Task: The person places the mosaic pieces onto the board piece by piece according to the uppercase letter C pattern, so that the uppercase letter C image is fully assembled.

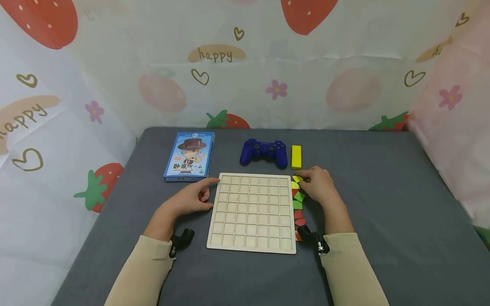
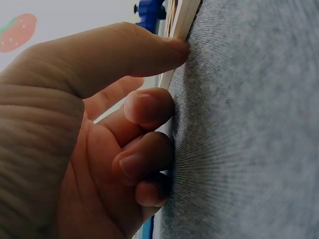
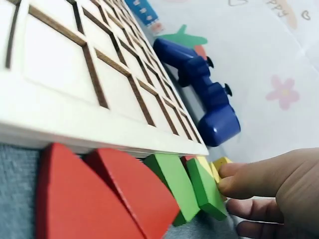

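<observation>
A pale wooden grid board (image 1: 250, 250) lies flat on the grey cloth. My left hand (image 1: 193, 197) is at its left side, with the index fingertip at the far corner and the thumb (image 2: 164, 52) against the edge; its other fingers curl in and rest on the cloth. Along the board's right side runs a row of small flat pieces: yellow, a red bit (image 1: 294, 192), green (image 1: 297, 205), red (image 3: 134, 184) and orange (image 1: 298, 236). At the far end of this row my right hand (image 1: 319, 185) pinches a yellow piece (image 1: 296, 179) between thumb and index finger.
Beyond the board are a blue game controller (image 1: 264, 154) and a yellow block (image 1: 296, 157). A blue boxed card game (image 1: 189, 157) lies at the back left, close to my left hand. Strawberry-printed cloth (image 1: 302, 55) hangs behind the table.
</observation>
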`<move>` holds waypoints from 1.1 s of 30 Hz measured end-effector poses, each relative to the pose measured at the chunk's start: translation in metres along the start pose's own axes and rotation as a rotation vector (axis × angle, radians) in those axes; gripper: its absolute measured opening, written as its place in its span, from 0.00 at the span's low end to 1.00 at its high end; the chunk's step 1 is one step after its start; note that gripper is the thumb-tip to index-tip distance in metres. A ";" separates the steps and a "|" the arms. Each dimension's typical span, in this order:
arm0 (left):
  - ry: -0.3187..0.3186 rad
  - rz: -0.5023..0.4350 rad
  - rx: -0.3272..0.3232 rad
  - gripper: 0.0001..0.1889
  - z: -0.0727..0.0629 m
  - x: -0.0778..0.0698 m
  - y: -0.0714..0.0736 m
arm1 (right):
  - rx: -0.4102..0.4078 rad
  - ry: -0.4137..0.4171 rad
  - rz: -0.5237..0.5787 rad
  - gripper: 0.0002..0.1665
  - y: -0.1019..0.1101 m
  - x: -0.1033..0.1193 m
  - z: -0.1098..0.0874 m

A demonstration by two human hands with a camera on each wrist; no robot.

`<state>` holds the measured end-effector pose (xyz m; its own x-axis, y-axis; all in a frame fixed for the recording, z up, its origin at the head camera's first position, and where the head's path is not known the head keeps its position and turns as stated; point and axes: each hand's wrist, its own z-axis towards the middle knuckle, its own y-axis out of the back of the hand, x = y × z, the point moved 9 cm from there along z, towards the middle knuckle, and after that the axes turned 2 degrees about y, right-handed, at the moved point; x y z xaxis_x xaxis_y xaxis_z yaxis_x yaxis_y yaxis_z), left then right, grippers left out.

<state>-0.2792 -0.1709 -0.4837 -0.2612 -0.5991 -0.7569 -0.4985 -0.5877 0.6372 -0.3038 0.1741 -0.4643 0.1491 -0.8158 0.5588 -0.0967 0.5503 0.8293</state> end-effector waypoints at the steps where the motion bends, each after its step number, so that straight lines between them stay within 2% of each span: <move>1: 0.000 0.001 0.001 0.37 0.000 0.000 0.000 | -0.002 0.002 -0.013 0.22 0.000 0.000 0.001; 10: 0.028 0.005 0.020 0.37 -0.001 -0.001 -0.002 | 0.022 -0.046 -0.074 0.23 -0.004 -0.002 0.003; 16: 0.039 0.015 0.025 0.37 -0.002 -0.003 -0.003 | 0.017 -0.036 -0.093 0.23 -0.006 -0.004 0.004; 25: 0.048 0.044 0.023 0.38 -0.001 -0.005 -0.002 | -0.004 -0.002 -0.094 0.21 -0.003 -0.007 0.005; 33: 0.040 0.057 0.008 0.35 -0.002 -0.004 -0.001 | -0.002 -0.002 -0.030 0.19 0.001 -0.005 0.005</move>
<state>-0.2760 -0.1685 -0.4808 -0.2559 -0.6528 -0.7130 -0.4908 -0.5476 0.6776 -0.3094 0.1775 -0.4663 0.1499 -0.8325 0.5333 -0.0901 0.5257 0.8459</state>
